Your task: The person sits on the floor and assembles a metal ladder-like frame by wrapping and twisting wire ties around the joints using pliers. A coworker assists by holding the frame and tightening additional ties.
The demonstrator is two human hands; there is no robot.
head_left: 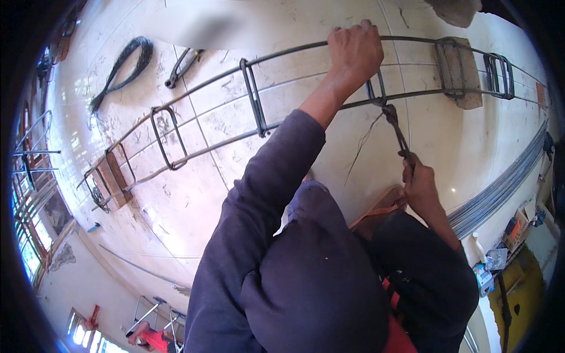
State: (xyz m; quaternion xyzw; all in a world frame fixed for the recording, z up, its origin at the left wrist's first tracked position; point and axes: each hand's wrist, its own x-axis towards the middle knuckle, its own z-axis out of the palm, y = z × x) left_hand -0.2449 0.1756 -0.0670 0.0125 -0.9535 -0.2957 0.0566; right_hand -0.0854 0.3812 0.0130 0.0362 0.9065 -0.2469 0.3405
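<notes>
A long rebar cage (209,86), made of thin bars joined by rectangular stirrups, runs across the tiled floor ahead of me. My left hand (355,52) is wrapped round its far bar, close to a stirrup. Nearer me, my right hand (420,183) is closed on the handles of dark pincers (396,126). The jaws of these meet the near bar at that same stirrup. A thin tie wire (363,145) trails from the joint toward me. Whether the jaws are clamped on the wire is too small to tell.
Blocks (469,73) prop the cage near both ends. Beyond it lie a black wire bundle (125,67) and a second hand tool (180,69). Steel rods (500,179) lie at right, beside boxes and bottles. A person in red (154,337) is at lower left.
</notes>
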